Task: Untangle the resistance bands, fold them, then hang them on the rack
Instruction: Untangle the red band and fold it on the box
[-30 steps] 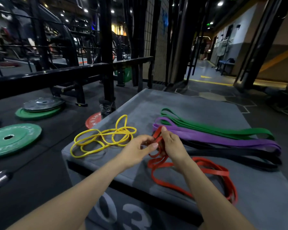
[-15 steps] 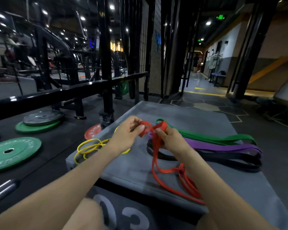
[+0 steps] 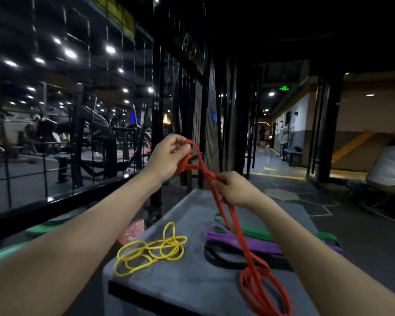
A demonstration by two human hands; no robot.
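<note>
I see left hand (image 3: 169,156) and right hand (image 3: 234,189) fingers both pinching red band (image 3: 235,226), raised; its tangled tail lies on counter (image 3: 192,277). Knot blurred; purple band (image 3: 255,244) partly hidden by my right arm.

Red band (image 3: 232,221) lifted, tangled; yellow (image 3: 149,248) knotted; green (image 3: 255,233), purple (image 3: 258,244), black (image 3: 228,256) flat, side by side.
</note>
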